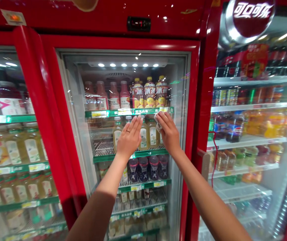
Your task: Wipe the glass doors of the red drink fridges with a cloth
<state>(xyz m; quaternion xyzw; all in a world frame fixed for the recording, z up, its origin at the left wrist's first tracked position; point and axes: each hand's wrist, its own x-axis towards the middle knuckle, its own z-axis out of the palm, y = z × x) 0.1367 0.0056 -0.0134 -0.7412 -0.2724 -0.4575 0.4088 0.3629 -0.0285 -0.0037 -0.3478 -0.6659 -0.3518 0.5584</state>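
The person's 2 arms reach up to the glass door of a red cooler in front of me. The left hand, with a ring on 1 finger, is flat and open toward the pane, fingers nearly together. The right hand holds a crumpled white cloth under its fingers at the glass, just right of the left hand. Behind the pane, 3 yellow-capped bottles stand foremost beside pink bottles on the top shelf
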